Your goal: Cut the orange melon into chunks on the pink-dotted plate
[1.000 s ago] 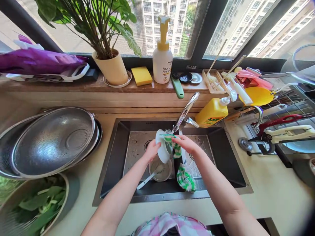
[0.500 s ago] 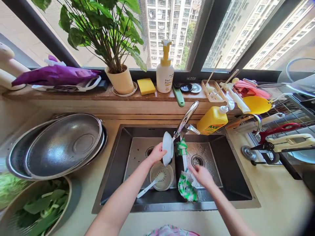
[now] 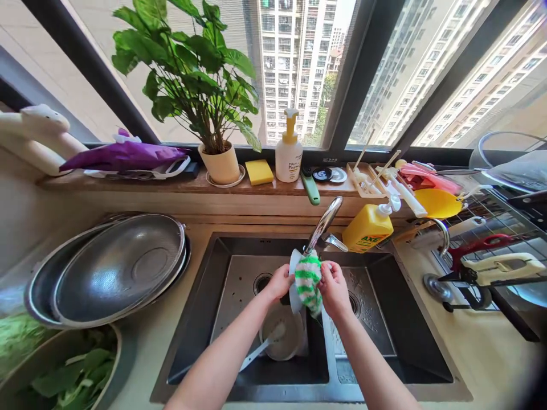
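Observation:
Under the faucet (image 3: 325, 219), my left hand (image 3: 280, 283) grips a white bowl (image 3: 294, 296) by its left side, the bowl tilted on edge. A green-and-white striped dishcloth (image 3: 308, 282) covers much of the bowl's face. My right hand (image 3: 335, 287) pinches the cloth at its right edge. Below them, in the left basin, a round container (image 3: 288, 341) holds a white slotted spoon (image 3: 258, 350), its handle leaning out over the rim.
The double sink (image 3: 205, 319) has a divider (image 3: 331, 347) beneath my hands. A yellow detergent bottle (image 3: 367, 228) stands behind the right basin. Steel strainers (image 3: 119, 273) and a bowl of leafy greens (image 3: 81, 370) lie left; a dish rack (image 3: 482, 245) stands right.
My right hand has picked up the striped cloth from the sink divider and brought it against the bowl. My left hand still holds the bowl under the faucet. The view has tilted up slightly.

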Motion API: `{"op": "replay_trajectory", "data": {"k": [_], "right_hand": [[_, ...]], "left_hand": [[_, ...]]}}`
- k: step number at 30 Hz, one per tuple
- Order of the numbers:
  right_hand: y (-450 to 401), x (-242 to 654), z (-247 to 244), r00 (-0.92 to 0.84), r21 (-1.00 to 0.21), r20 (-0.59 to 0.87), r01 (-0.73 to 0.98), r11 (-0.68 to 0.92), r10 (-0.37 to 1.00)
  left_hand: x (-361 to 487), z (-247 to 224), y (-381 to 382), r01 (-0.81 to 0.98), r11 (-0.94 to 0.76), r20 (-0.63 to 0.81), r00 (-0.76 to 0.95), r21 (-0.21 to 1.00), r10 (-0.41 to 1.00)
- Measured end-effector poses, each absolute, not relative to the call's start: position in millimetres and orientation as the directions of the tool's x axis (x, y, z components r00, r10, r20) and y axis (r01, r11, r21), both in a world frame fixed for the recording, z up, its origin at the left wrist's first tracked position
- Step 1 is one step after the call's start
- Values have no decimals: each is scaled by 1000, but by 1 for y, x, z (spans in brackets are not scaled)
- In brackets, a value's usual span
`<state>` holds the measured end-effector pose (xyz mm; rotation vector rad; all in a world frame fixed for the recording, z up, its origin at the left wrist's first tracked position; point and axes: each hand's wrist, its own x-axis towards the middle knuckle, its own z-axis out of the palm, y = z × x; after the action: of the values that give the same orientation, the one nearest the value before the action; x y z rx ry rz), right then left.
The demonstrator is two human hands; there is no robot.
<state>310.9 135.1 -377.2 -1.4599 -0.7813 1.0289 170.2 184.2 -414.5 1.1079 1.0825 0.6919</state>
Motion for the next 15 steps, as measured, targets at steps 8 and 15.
{"op": "replay_trajectory", "data": {"k": [8,15], "right_hand": [[202,276,-417,-189,-787,139,574,224,972],[200,260,-419,-42,-828,40,557,57,998]], "left_hand": [[150,-409,169,-229,319,-226,355,920,907],[153,-425,176,-165,259,-216,238,952,947]]}}
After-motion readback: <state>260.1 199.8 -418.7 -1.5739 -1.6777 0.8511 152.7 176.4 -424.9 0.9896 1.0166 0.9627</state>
